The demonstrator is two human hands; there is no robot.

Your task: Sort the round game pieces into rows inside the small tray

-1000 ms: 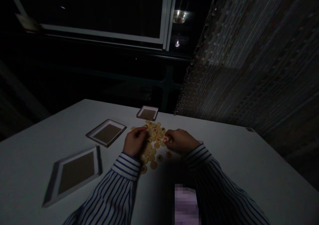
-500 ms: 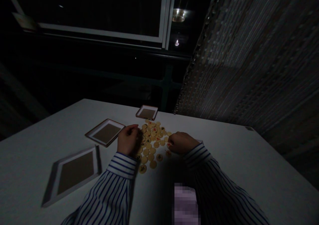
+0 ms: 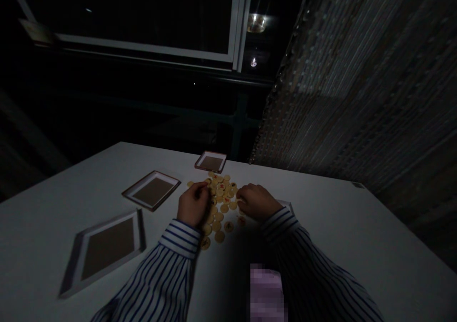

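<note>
Several round tan game discs [image 3: 220, 203] with red or dark marks lie in a loose heap on a white table [image 3: 339, 236]. My left hand [image 3: 193, 208] rests on the heap's left side with its fingers curled down onto the discs. On the right side my right hand [image 3: 255, 201] is curled too, its fingertips among the discs. The room is dim, so what the fingers pinch is hidden. Both arms wear blue and white striped sleeves.
Three shallow square trays with brown floors sit on the table: a large one [image 3: 105, 246] at the near left, a middle one [image 3: 151, 191], a small one [image 3: 210, 161] behind the heap. A dark window [image 3: 143, 17] lies beyond; a woven blind [image 3: 357, 84] hangs at right.
My left hand has shifted right, back onto the heap after a move toward the middle tray. My right hand has moved slightly forward into the discs.
</note>
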